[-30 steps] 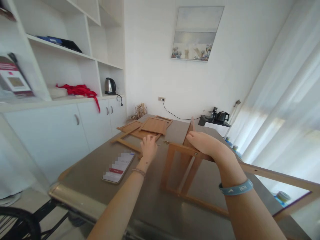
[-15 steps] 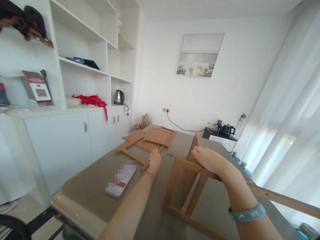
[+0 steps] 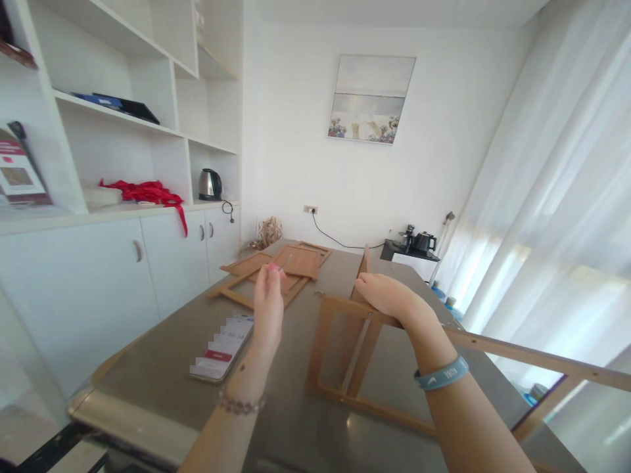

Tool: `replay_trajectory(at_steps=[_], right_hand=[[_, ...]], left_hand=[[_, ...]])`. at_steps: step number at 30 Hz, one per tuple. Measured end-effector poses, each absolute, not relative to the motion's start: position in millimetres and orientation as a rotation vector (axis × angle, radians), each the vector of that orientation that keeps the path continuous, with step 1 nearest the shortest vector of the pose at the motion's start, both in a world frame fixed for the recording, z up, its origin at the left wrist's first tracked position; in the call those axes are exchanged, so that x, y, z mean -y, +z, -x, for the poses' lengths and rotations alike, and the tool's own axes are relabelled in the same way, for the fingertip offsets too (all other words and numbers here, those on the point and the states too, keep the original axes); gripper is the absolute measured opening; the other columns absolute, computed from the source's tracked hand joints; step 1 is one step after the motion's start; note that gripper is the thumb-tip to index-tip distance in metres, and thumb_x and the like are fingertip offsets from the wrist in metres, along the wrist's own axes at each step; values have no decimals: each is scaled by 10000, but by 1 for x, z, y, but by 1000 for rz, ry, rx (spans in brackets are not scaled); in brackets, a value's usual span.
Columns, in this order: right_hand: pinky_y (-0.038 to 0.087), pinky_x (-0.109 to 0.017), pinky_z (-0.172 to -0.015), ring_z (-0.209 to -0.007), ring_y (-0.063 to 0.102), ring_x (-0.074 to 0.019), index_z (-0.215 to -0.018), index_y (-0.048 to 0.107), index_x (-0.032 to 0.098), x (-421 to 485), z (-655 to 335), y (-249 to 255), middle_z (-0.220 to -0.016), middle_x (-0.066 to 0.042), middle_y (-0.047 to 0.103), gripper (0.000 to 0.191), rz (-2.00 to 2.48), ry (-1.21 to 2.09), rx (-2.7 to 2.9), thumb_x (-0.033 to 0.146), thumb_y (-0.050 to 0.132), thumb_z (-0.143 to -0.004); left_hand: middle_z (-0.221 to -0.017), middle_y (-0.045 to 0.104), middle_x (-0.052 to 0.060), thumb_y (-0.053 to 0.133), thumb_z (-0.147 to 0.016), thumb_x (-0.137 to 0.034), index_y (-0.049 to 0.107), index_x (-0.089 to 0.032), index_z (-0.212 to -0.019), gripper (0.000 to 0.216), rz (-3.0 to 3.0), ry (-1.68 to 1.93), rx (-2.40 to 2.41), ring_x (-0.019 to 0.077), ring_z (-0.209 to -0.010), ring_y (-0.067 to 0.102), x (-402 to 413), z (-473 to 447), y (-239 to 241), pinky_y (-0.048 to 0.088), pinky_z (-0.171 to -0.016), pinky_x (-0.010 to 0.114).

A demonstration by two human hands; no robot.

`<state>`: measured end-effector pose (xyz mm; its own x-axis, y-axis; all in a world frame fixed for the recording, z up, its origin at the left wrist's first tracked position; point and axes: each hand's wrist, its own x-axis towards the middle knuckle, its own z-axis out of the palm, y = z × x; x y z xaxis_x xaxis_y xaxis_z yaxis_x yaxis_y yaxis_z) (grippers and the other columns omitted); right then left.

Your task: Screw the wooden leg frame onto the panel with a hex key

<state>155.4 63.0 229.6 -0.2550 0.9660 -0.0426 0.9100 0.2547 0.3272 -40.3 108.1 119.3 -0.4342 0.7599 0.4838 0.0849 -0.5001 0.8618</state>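
Note:
My left hand (image 3: 269, 299) is raised over the table, its fingers pinched on a thin metal rod (image 3: 288, 260) whose exact kind is too small to tell. My right hand (image 3: 387, 295) is closed over the top of an upright wooden panel (image 3: 351, 335), at the top rail of a wooden frame (image 3: 323, 341) that stands on the table. A screw head shows in that rail beside the hand. Below and left of my left hand lies a phone (image 3: 224, 351) with a lit screen. Farther back are flat wooden panels (image 3: 298, 261) and an open wooden frame piece (image 3: 229, 294).
The grey-brown table (image 3: 162, 355) reaches toward the white wall. Small metal parts (image 3: 319, 293) lie near the standing frame. A long wooden rail (image 3: 522, 351) extends right past the table edge. Shelves with a kettle (image 3: 210, 184) stand left; a black appliance (image 3: 424, 242) sits behind.
My left hand has lifted from the table beside the frame piece, and a thin metal rod now shows at its fingers. My right hand keeps its grip; the view has shifted right.

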Motion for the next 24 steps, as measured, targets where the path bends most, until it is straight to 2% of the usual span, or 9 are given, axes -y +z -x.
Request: replay_trajectory(at_steps=[3, 5, 7, 9, 12, 16, 19, 22, 24], right_hand=[[443, -325, -865, -1105, 633, -259, -1126, 625, 60, -61, -154, 231, -1181, -205, 657, 379, -1752, 331, -2286, 113, 291, -957], [443, -319, -868, -1117, 630, -260, -1136, 623, 55, -60, -154, 233, -1197, -207, 652, 379, -1747, 321, -2280, 111, 295, -956], [444, -312, -866, -1120, 631, -256, -1141, 621, 52, -59, -153, 233, -1205, -209, 650, 385, -1748, 316, -2272, 112, 288, -960], [443, -305, -867, -1123, 631, -251, -1142, 621, 51, -59, -152, 234, -1211, -208, 649, 383, -1748, 319, -2268, 113, 289, -961], [439, -295, -878, -1132, 628, -240, -1150, 620, 65, -60, -152, 233, -1224, -198, 646, 368, -1739, 331, -2278, 119, 307, -964], [441, -287, -880, -1131, 630, -231, -1155, 617, 76, -61, -154, 231, -1219, -190, 648, 358, -1712, 355, -2305, 122, 316, -967], [450, -300, -873, -1121, 636, -247, -1137, 622, 61, -61, -154, 231, -1200, -198, 651, 358, -1679, 376, -2322, 105, 314, -961], [458, -313, -871, -1116, 639, -261, -1119, 630, 54, -59, -154, 231, -1197, -201, 648, 352, -1639, 399, -2338, 87, 324, -949], [463, -317, -867, -1105, 645, -264, -1109, 634, 52, -59, -154, 231, -1186, -202, 652, 346, -1619, 413, -2344, 76, 332, -941]], left_hand=[[-634, 412, -48, 386, -895, -712, 414, -193, -706, 554, -1270, 1976, -958, 70, -558, 396, -46, 36, 135, 388, -564, 186], [-573, 350, -79, 557, -867, -629, 436, -192, -728, 474, -1112, 1829, -592, 49, -474, 268, -14, 27, 141, 273, -472, 179], [-497, 271, -105, 602, -881, -549, 495, -184, -745, 404, -1053, 1735, -454, 39, -436, 197, 8, 18, 146, 244, -450, 174], [-464, 279, -114, 637, -882, -484, 591, -183, -861, 305, -1023, 1687, -390, 32, -420, 223, 18, 11, 147, 269, -454, 160], [-487, 386, -108, 732, -825, -403, 657, -201, -966, 257, -931, 1645, -323, 11, -428, 330, 19, 6, 145, 347, -480, 128], [-583, 597, -59, 837, -698, -383, 732, -175, -869, 290, -784, 1563, -249, 13, -515, 521, 14, 4, 141, 486, -558, 106], [-766, 741, 23, 840, -685, -403, 761, -159, -881, 323, -772, 1522, -252, 61, -641, 656, 13, 5, 137, 572, -680, 148], [-1055, 757, 93, 778, -763, -416, 749, -184, -1048, 369, -882, 1500, -271, 160, -885, 734, 15, 7, 134, 602, -834, 244], [-1226, 696, 103, 760, -790, -382, 710, -217, -1159, 407, -1013, 1512, -304, 218, -1087, 693, 19, 8, 132, 576, -945, 295]])
